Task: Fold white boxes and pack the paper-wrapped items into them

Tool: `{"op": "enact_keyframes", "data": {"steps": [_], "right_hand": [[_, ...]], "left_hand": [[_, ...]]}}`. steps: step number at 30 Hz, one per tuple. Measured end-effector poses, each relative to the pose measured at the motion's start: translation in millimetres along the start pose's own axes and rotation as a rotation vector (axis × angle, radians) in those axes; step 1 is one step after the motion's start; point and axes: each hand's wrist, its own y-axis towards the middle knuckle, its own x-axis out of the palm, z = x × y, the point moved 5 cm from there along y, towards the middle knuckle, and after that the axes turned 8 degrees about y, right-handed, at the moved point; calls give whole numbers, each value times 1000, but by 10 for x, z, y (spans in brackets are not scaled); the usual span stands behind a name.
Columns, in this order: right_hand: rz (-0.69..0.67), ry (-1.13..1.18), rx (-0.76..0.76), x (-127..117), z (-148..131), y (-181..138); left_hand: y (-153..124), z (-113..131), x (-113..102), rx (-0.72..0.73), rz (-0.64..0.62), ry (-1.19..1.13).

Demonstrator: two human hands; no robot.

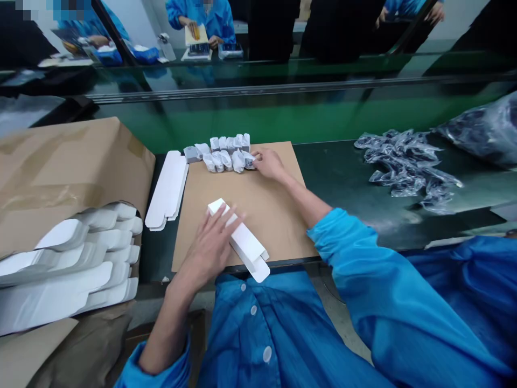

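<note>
My left hand [210,242] lies over a slim white carton [248,243], its slightly blurred fingers across the upper part and gripping it. The carton's near end has open flaps and reaches the front edge of a brown cardboard sheet [266,202]. Further back, my right hand [269,163] is closed, thumb and fingers pinching a small paper-wrapped piece [249,160] at the right end of the front row. Several similar wrapped pieces [218,160] stand in two rows at the sheet's far edge. What is inside the wrapping is hidden.
Flat white cartons [167,188] lie left of the sheet. A large cardboard box [133,156] holds many more [109,237]. Clear plastic-bagged dark items [404,161] and a bigger bag [484,129] sit right on the dark table [335,178]. Across a rail, co-workers in blue [222,21] work.
</note>
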Motion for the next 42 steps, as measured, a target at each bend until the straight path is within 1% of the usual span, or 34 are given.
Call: {"op": "enact_keyframes", "data": {"steps": [1, 2, 4, 6, 8, 10, 12, 14, 15, 18, 19, 20, 22, 23, 25, 28, 30, 32, 35, 37, 38, 39, 40, 41, 42], "right_hand": [[-43, 22, 7, -63, 71, -61], [-85, 39, 14, -138, 142, -131], [-125, 52, 23, -302, 257, -291], [-98, 45, 12, -417, 302, -451], [-71, 31, -71, -396, 243, -570], [-96, 0, -224, -232, 107, -616], [-134, -15, -329, -27, -10, -577], [-132, 53, -311, 94, -45, -480], [-119, 104, -281, 111, -38, -436], [-98, 223, -242, 46, 4, -412], [-106, 243, -243, 8, 20, -438], [-120, 267, -242, -28, 37, -475], [-151, 312, -238, -79, 77, -564], [-159, 330, -233, -92, 100, -605], [-150, 353, -215, -101, 150, -662], [-122, 352, -180, -99, 230, -663], [-110, 325, -152, -122, 288, -624], [-104, 272, -118, -175, 344, -587], [-102, 135, -78, -294, 390, -574], [-73, 22, -81, -368, 371, -597], [-57, -28, -94, -388, 347, -613], [-51, -73, -116, -387, 316, -629], [-60, -116, -141, -363, 283, -643], [-81, -158, -165, -323, 254, -653], [-105, -198, -183, -277, 231, -658]], "left_hand": [[-48, 73, 13, 112, -95, 49], [-74, 123, 25, 182, -157, 85], [-42, 172, 48, 221, -199, 140], [59, 160, 83, 155, -198, 199], [154, 105, 111, 35, -186, 260], [197, 49, 119, -33, -182, 269], [216, 5, 94, -11, -195, 208], [275, -69, 10, -5, -182, 120], [338, -126, -46, -35, -156, 80], [659, -323, -165, -202, -40, -21], [792, -365, -159, -240, -19, -56], [926, -386, -122, -260, -25, -93], [1150, -376, 8, -299, -79, -152], [1224, -350, 76, -326, -107, -158], [1285, -278, 172, -382, -130, -136], [1223, -180, 197, -399, -123, -102], [1147, -191, 163, -389, -125, -80], [1076, -291, 106, -406, -123, -68], [984, -528, -28, -483, -89, -54], [897, -649, -147, -544, -53, 51], [839, -670, -204, -560, -32, 121], [775, -653, -245, -552, -13, 174], [710, -593, -260, -500, -7, 190], [648, -490, -239, -397, -24, 172], [585, -352, -187, -258, -69, 132]]}}
